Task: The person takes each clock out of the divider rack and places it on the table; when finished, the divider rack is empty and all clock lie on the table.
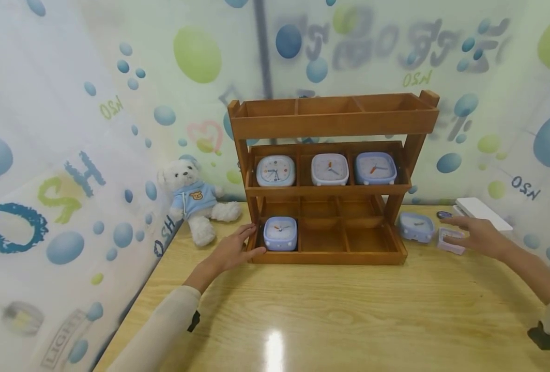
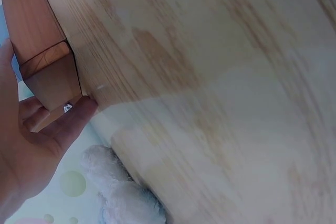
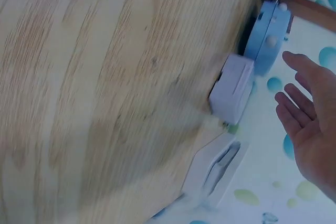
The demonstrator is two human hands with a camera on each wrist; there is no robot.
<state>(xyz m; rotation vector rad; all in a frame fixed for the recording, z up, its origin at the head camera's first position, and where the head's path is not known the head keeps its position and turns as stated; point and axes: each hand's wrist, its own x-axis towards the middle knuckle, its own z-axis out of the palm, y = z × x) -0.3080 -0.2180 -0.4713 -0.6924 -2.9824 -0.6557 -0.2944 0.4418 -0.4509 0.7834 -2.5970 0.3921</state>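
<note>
Left hand [image 1: 232,250]: grasps the left end of the rack [image 1: 328,258] at its bottom tier, thumb to the front, fingers at the side.
Right hand [image 1: 482,236]: released, fingers and thumb loosely bent and parted, near the small clock [image 1: 449,248] but apart from it.
Small clock: on the desk [image 1: 321,315], right of the rack, just beside a blue clock [image 1: 416,227].
Top tier [image 1: 335,125]: split into three compartments by two dividers.
Middle tier [image 1: 328,191]: one clock per compartment: pale blue clock [image 1: 276,171] left, pinkish clock [image 1: 330,169] centre, periwinkle clock [image 1: 375,168] right.
Bottom tier: lilac clock [image 1: 280,234], upright in the left compartment.
Desk edges: bear [image 1: 193,199] left, white box [image 1: 484,213] right.
</note>
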